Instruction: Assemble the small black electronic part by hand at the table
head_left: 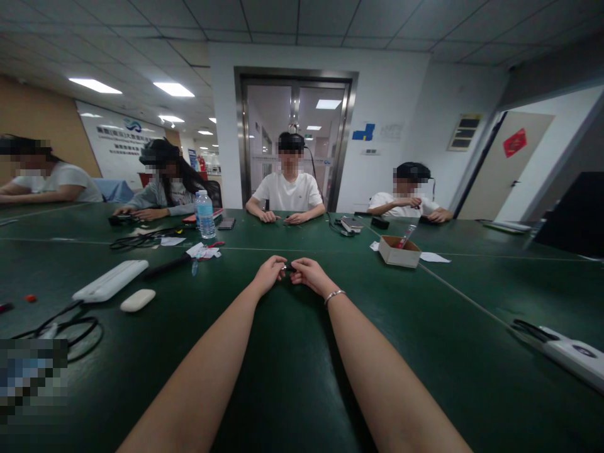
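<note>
Both my hands rest over the green table (287, 365), fingertips nearly meeting. Between them is a small dark object (289, 268) with a light, shiny spot at its left end; it is too small to name. My left hand (270, 275) pinches it from the left, fingers closed. From the right, my right hand (311, 275) has its thumb and fingers closed on the other end. The fingers hide most of the object. A metal bracelet (334, 296) circles my right wrist.
At left lie a white power bank (112, 281), a white oval case (138, 301) and black cables (85, 336). A water bottle (204, 217) stands beyond. At right are a small box (399, 253) and a white device (578, 353). Several people sit around the table.
</note>
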Demonstrator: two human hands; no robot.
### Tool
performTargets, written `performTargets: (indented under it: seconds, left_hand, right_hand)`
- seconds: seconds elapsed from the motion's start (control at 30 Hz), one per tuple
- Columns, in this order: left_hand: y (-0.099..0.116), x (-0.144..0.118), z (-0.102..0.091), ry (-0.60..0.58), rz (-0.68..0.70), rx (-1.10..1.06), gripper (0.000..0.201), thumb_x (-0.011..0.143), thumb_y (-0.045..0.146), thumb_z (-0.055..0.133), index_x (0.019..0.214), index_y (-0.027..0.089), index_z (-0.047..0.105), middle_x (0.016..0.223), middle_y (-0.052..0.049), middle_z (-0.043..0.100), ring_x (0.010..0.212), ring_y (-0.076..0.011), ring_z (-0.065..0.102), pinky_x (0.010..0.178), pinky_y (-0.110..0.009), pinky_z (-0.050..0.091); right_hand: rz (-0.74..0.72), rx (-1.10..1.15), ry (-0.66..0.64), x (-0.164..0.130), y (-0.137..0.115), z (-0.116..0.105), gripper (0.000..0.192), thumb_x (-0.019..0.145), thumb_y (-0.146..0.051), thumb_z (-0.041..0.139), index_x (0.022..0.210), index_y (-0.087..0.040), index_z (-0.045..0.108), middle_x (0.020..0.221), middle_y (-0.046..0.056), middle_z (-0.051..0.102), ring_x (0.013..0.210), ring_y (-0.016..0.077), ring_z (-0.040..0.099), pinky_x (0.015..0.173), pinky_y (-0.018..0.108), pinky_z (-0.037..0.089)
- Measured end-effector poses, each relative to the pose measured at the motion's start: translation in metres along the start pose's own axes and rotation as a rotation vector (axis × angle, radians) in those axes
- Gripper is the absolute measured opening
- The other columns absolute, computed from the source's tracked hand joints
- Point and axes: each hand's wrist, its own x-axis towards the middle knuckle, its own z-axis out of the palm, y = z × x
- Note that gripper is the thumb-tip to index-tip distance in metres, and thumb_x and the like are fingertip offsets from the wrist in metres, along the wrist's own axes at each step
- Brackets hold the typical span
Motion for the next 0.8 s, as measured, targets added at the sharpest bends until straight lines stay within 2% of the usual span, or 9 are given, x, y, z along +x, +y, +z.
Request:
performTargets:
  seconds: [0.2, 0.37, 0.5, 0.6, 0.8]
  left_hand:
    - [0.0001, 0.0006, 0.0003, -0.021, -0.003, -0.055, 0.02, 0.079, 0.024, 0.042, 0.091, 0.014, 0.054, 0.054, 0.003, 0.051, 0.045, -0.0082, 0.046, 0.046, -0.019, 0.035]
    - [-0.0001, 0.0002, 0.0001, 0.018, 0.006, -0.025, 0.022, 0.073, 0.02, 0.051, 0.094, 0.015, 0.055, 0.065, 0.002, 0.054, 0.048, -0.0069, 0.047, 0.047, -0.019, 0.035]
    - [0.0004, 0.0001, -0.0001, -0.023, 0.002, -0.034, 0.021, 0.078, 0.027, 0.046, 0.092, 0.014, 0.055, 0.055, 0.003, 0.05, 0.047, -0.0084, 0.046, 0.048, -0.02, 0.035]
    - [-0.0001, 0.0005, -0.0009, -0.001, 0.018, -0.008, 0.022, 0.072, 0.022, 0.052, 0.093, 0.014, 0.055, 0.06, 0.003, 0.052, 0.048, -0.0076, 0.047, 0.05, -0.02, 0.036]
    - [-0.0028, 0.0012, -0.0015, -0.03, 0.01, 0.002, 0.022, 0.075, 0.025, 0.049, 0.092, 0.014, 0.055, 0.059, 0.002, 0.052, 0.048, -0.0083, 0.046, 0.049, -0.02, 0.036]
  right_hand:
    - [0.001, 0.003, 0.008, 0.0003, 0.0001, -0.0001, 0.007, 0.083, -0.014, 0.059, 0.081, -0.012, 0.052, 0.052, 0.004, 0.059, 0.045, 0.0127, 0.059, 0.045, 0.022, 0.052]
    - [0.002, 0.005, 0.013, 0.0022, 0.0015, -0.0009, 0.008, 0.083, -0.015, 0.059, 0.08, -0.012, 0.053, 0.052, 0.004, 0.059, 0.045, 0.0127, 0.059, 0.045, 0.023, 0.052]
    - [-0.004, -0.004, 0.003, 0.0018, 0.0018, -0.0012, 0.005, 0.086, -0.012, 0.053, 0.082, -0.012, 0.052, 0.052, 0.004, 0.059, 0.045, 0.0123, 0.059, 0.046, 0.022, 0.052]
    - [-0.015, -0.002, -0.006, 0.0005, 0.0014, -0.001, 0.004, 0.087, -0.011, 0.051, 0.083, -0.012, 0.051, 0.051, 0.004, 0.059, 0.045, 0.0118, 0.059, 0.047, 0.022, 0.052]
    - [-0.01, 0.013, -0.002, 0.0001, 0.0009, -0.0008, 0.007, 0.084, -0.014, 0.058, 0.083, -0.012, 0.051, 0.052, 0.002, 0.058, 0.046, 0.0126, 0.059, 0.047, 0.023, 0.052]
